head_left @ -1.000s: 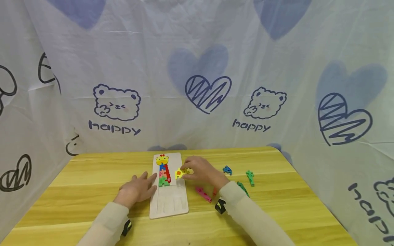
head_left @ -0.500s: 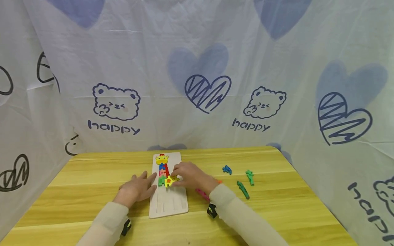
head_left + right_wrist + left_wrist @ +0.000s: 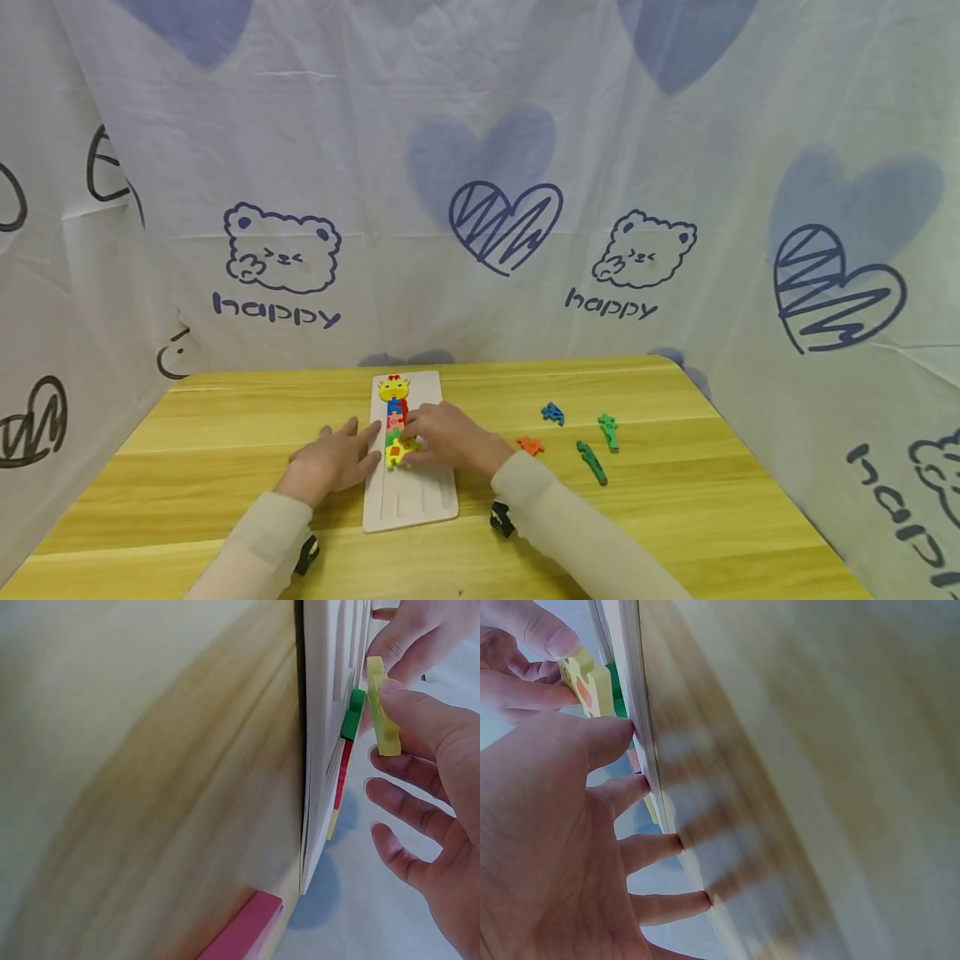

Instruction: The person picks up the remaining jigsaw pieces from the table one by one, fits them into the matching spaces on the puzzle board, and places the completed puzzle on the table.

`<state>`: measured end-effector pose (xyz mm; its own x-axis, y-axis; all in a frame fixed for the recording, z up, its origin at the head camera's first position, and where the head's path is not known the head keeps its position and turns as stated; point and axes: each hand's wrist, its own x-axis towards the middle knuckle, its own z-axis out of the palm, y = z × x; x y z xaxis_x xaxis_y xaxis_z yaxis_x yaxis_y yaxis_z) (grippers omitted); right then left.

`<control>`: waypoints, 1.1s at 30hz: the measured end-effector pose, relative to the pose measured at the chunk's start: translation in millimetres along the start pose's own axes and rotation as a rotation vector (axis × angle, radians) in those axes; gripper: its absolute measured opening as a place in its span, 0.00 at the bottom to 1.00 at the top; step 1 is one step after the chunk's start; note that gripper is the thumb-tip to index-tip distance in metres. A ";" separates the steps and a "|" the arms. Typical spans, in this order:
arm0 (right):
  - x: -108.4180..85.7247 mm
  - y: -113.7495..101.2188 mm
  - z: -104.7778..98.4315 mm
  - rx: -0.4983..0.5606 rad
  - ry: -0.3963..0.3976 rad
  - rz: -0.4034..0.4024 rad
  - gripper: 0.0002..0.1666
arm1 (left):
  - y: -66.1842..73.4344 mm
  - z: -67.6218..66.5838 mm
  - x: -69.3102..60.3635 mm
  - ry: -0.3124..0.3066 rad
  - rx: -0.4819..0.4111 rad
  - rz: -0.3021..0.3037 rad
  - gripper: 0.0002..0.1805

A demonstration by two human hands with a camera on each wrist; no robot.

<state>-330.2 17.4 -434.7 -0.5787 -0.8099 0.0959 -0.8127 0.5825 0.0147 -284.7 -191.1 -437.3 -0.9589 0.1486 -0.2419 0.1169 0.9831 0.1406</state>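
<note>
A pale board (image 3: 420, 500) lies on the table, with a yellow giraffe head (image 3: 393, 388) at its far end and blue, pink, red and green pieces below it. The right hand (image 3: 453, 437) pinches a yellow piece (image 3: 394, 454) between thumb and fingers, just over the board beside the green piece (image 3: 352, 716). In the right wrist view the yellow piece (image 3: 383, 712) stands off the board surface. The left hand (image 3: 330, 462) has its fingers spread, their tips touching the board's left edge, as the left wrist view also shows (image 3: 562, 840).
Right of the board lie an orange piece (image 3: 530, 446), a blue piece (image 3: 553, 413), a light green piece (image 3: 608, 432) and a dark green piece (image 3: 592, 462). A pink piece (image 3: 244, 930) shows in the right wrist view. A printed cloth hangs behind the table.
The right hand has moved left with the yellow piece, from the board's right side to below the pink piece. The orange piece has come into fuller view. The left hand has stayed in place.
</note>
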 end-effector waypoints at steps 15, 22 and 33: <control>3.9 -5.4 3.2 -0.027 -0.005 -0.011 0.19 | -1.0 0.5 -0.1 0.018 0.003 0.016 0.33; 5.0 -7.1 4.1 -0.037 -0.010 -0.006 0.18 | -0.7 -0.4 -2.0 0.021 0.000 0.018 0.33; 7.4 -8.9 6.5 -0.107 -0.032 0.011 0.20 | -0.2 0.2 -1.9 0.020 0.004 0.017 0.33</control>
<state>-327.7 5.7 -440.6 -0.5907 -0.8042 0.0651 -0.7955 0.5940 0.1197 -282.9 -191.6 -437.1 -0.9617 0.1627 -0.2205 0.1337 0.9810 0.1407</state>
